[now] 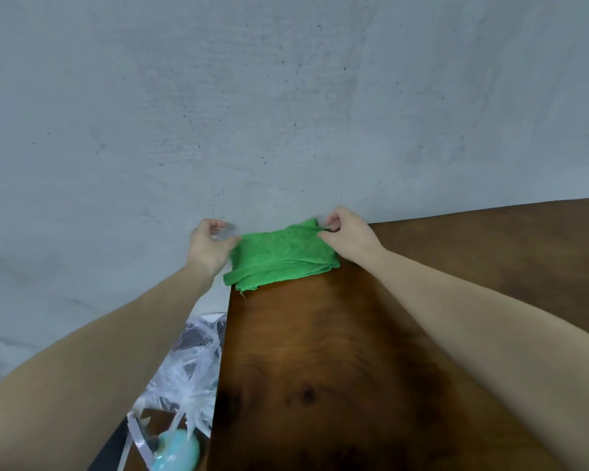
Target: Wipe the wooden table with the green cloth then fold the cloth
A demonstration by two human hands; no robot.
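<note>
Grey wall [252,96] | plastic bag [191,368] beside wooden table [337,351] | green cloth [281,254] folded

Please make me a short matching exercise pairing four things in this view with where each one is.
Things:
1. green cloth
2. left hand
3. right hand
4. clear plastic bag

Places:
A. below the table's left edge
B. pinching the cloth's far right corner
C. folded on the wooden table's far left corner
D. at the cloth's left end

Pairs: 1-C, 2-D, 3-B, 4-A
</note>
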